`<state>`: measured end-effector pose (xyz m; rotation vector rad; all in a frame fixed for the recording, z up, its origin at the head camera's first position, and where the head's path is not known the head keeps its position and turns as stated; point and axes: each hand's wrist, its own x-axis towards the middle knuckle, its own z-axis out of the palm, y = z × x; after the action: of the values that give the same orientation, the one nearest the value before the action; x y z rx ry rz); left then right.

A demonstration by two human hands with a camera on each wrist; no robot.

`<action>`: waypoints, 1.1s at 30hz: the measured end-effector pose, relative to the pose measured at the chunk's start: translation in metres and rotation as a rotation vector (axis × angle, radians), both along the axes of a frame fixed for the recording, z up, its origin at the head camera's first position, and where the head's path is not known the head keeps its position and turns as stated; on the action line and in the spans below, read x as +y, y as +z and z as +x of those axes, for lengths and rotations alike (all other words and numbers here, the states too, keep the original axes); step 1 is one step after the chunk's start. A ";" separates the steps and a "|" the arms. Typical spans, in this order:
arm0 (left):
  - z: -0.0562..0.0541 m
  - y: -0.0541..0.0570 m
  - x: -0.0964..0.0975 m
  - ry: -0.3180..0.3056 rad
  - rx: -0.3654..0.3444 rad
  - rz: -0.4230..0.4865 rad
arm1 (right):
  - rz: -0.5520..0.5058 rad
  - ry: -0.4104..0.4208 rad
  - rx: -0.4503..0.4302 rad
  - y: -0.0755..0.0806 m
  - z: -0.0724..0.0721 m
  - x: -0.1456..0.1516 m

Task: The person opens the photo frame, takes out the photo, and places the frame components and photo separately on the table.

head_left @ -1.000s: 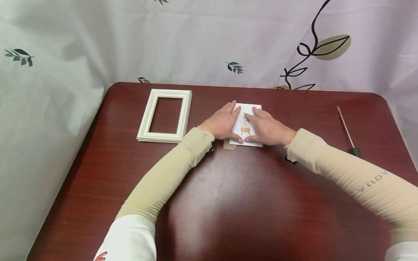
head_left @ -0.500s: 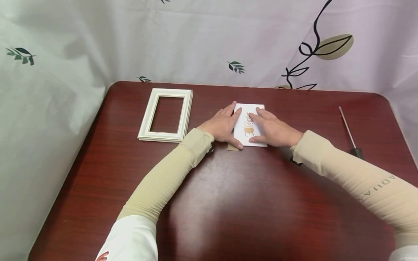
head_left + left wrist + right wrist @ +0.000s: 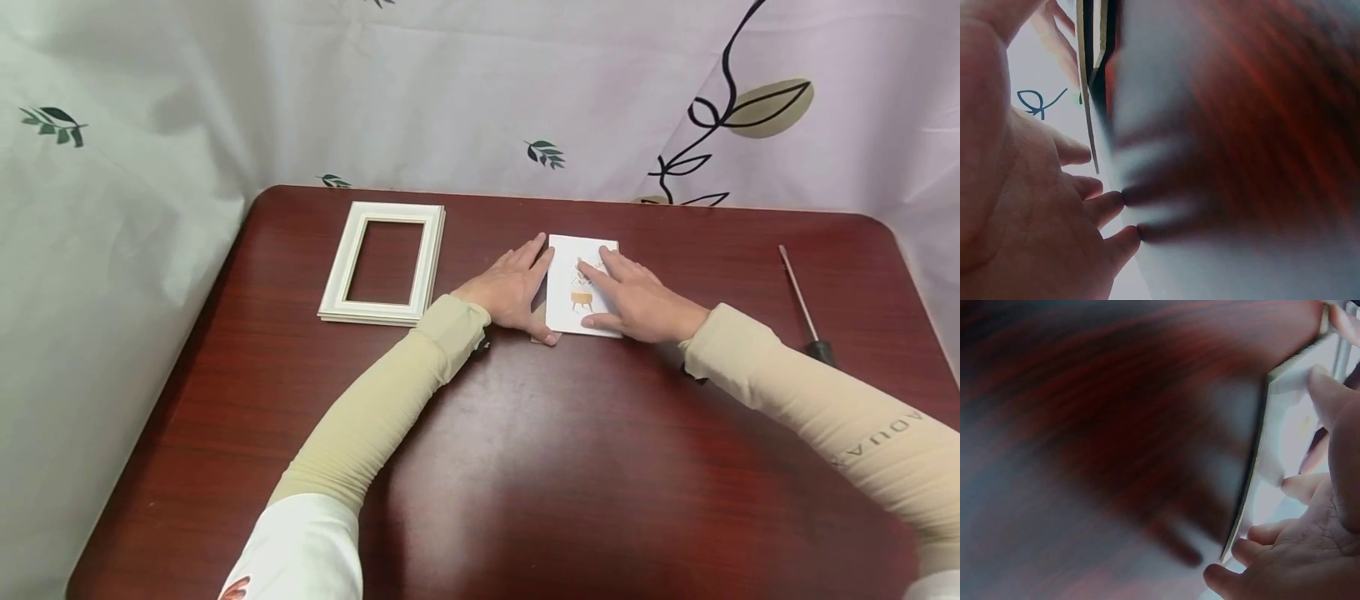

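A white card (image 3: 564, 279) printed with a potted plant lies on the table, its lower part over a brown board piece (image 3: 545, 332) that shows at the lower left. My right hand (image 3: 641, 302) rests on the card's right side with fingers spread and fairly straight. In the right wrist view, the fingers of that hand (image 3: 1297, 531) lie along the card's edge (image 3: 1260, 456). Just left of the card, my left hand (image 3: 510, 287) lies spread, its thumb on or beside the brown piece. Fingertips (image 3: 1125, 237) of the left hand touch the tabletop in the left wrist view.
An off-white picture frame (image 3: 340, 258) with an open middle lies at the back left of the dark red wooden table (image 3: 480, 467). Toward the right edge is a screwdriver (image 3: 798, 296) with a black handle. A patterned white curtain (image 3: 450, 92) hangs behind the table.
The card has slid to the right along with my right hand, and the brown piece has shifted right too. My left hand has stayed almost in place and is now off the card's face.
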<state>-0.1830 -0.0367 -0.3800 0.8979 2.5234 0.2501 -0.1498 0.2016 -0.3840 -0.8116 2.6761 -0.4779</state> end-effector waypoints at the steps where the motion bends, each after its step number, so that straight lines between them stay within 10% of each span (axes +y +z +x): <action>1: 0.000 0.000 0.000 -0.002 0.003 0.002 | 0.006 0.009 0.005 -0.001 0.000 0.001; 33: 0.004 -0.001 -0.003 -0.039 0.012 0.047 | -0.007 0.081 0.076 -0.004 0.005 0.013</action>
<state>-0.1793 -0.0393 -0.3813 0.9681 2.5182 0.2936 -0.1444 0.2148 -0.3878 -0.9547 2.6991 -0.4458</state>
